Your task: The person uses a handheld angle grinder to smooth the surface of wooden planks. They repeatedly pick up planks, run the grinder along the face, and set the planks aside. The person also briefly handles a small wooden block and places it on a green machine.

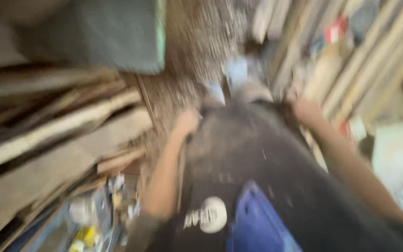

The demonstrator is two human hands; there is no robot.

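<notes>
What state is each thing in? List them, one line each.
Left hand: down at the hip, against the dark clothing; grip blurred.
Right hand: down at the other hip; grip blurred.
Wooden planks: stacked, lying lengthwise.
Timber strips: piled, leaning.

Through heavy blur, a small red-and-white label or packet [336,29] sits among pale boards upper right, and yellow-white packages [84,235] lie lower left.

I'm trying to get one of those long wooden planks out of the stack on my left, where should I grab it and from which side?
The picture is blurred, so only roughly: take a plank by its near end, the one facing the gravel floor. The planks lie stacked flat and overlapping, so only those ends look free. Come from the floor side with your left hand and slide it out lengthwise.
</notes>
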